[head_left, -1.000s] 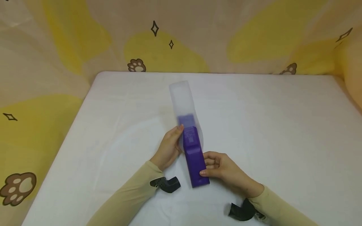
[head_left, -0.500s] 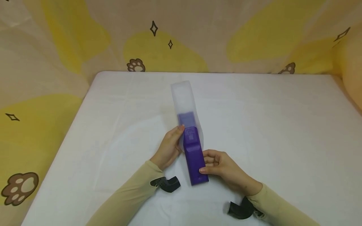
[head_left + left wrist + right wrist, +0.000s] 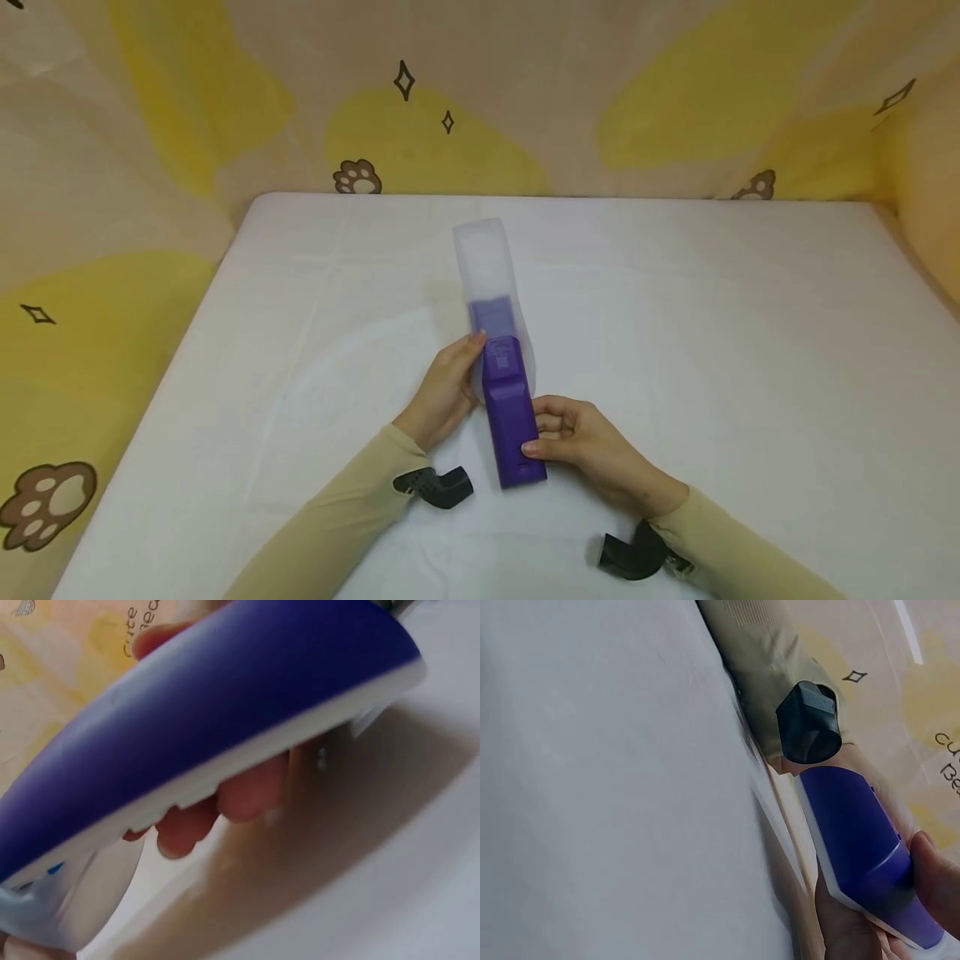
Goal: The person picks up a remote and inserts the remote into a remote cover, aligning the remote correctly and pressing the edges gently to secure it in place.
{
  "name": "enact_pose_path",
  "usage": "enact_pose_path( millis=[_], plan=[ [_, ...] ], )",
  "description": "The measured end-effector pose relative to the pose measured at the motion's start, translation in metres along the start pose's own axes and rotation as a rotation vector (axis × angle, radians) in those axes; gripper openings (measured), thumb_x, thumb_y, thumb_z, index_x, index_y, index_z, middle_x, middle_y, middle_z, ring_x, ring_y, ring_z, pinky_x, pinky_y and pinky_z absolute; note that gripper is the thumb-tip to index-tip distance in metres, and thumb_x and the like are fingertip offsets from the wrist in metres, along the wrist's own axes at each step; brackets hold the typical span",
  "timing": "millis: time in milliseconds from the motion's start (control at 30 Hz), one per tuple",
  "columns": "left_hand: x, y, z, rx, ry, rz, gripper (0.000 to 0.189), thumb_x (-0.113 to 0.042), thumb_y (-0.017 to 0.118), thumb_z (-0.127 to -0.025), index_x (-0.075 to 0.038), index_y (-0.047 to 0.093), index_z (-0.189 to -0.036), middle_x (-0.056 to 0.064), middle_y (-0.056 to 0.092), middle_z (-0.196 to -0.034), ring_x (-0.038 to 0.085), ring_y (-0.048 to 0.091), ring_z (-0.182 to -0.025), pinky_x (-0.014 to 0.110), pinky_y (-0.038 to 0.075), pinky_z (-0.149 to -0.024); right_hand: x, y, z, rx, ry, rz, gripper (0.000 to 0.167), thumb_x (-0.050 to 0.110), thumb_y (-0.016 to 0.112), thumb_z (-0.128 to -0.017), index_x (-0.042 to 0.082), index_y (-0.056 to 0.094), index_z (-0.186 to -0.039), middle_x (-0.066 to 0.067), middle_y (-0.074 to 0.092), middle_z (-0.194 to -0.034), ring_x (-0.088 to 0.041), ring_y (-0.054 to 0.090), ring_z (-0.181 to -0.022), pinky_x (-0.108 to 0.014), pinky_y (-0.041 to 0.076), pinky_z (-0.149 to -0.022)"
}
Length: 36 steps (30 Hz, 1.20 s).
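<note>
Wrist views: device (image 3: 217, 697) apparently white beneath

Purple, white-edged device (image 3: 512, 429), perhaps a remote, far end in translucent sleeve (image 3: 483, 260)

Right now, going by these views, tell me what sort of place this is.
Probably a booth set up for recording handwork: a white table, a printed backdrop behind and beside it, and wrist cameras.
</note>
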State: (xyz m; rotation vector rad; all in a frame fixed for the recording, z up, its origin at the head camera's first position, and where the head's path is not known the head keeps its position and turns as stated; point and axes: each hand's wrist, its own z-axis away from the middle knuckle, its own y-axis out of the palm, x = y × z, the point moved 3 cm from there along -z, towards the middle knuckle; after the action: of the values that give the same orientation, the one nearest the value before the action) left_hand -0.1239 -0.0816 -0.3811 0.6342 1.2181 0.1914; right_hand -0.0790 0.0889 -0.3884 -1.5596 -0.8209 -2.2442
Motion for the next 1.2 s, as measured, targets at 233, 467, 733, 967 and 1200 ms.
enact_pose_path(
  millis=[233,467,733,967,1200],
  plan=[
    [-0.014,-0.002,-0.024,0.014,-0.021,-0.025,0.048,-0.025,0.035,-0.103,0.009,0.031,-0.138,0.009,0.044,-0.131,0.016,0.038,-0.126,0.036,0.034,-0.105,0.012,-0.008,-0.017,-0.020,0.021,0.017,0.042,-0.003,0.065,-0.083,-0.012,0.044,-0.119,-0.011,0.066,-0.104,-0.018,0.066,-0.091,-0.033,0.054,-0.082],
    [-0.018,-0.003,-0.059,0.018,0.006,0.001,0.048,-0.025,0.036,-0.103,0.007,0.032,-0.139,0.008,0.050,-0.123,0.015,0.048,-0.113,0.031,0.041,-0.097,0.019,-0.028,-0.039,-0.050,-0.011,0.041,0.041,-0.007,0.063,-0.084,-0.011,0.044,-0.120,-0.010,0.066,-0.103,-0.018,0.066,-0.090,-0.032,0.054,-0.081],
    [-0.018,-0.006,-0.066,-0.002,0.030,0.040,0.047,-0.024,0.034,-0.104,0.006,0.032,-0.139,0.003,0.055,-0.110,0.011,0.055,-0.101,0.027,0.045,-0.088,0.022,-0.034,-0.048,-0.089,-0.006,0.087,0.045,-0.007,0.064,-0.083,-0.014,0.043,-0.122,-0.012,0.066,-0.103,-0.016,0.065,-0.090,-0.030,0.053,-0.081],
    [-0.017,-0.002,-0.066,0.033,0.055,0.056,0.047,-0.022,0.034,-0.104,0.007,0.031,-0.141,0.005,0.053,-0.115,0.012,0.052,-0.106,0.029,0.043,-0.093,0.022,-0.037,-0.045,-0.107,-0.020,0.097,0.046,-0.008,0.062,-0.083,-0.015,0.042,-0.124,-0.011,0.066,-0.103,-0.015,0.065,-0.090,-0.029,0.053,-0.082],
    [-0.013,-0.006,-0.064,0.002,0.067,0.072,0.046,-0.021,0.034,-0.104,0.009,0.032,-0.139,0.003,0.056,-0.108,0.012,0.055,-0.100,0.026,0.047,-0.085,0.018,-0.035,-0.045,-0.099,-0.036,0.091,0.046,-0.008,0.061,-0.084,-0.016,0.041,-0.125,-0.010,0.066,-0.103,-0.015,0.065,-0.090,-0.028,0.052,-0.083]
  ],
)
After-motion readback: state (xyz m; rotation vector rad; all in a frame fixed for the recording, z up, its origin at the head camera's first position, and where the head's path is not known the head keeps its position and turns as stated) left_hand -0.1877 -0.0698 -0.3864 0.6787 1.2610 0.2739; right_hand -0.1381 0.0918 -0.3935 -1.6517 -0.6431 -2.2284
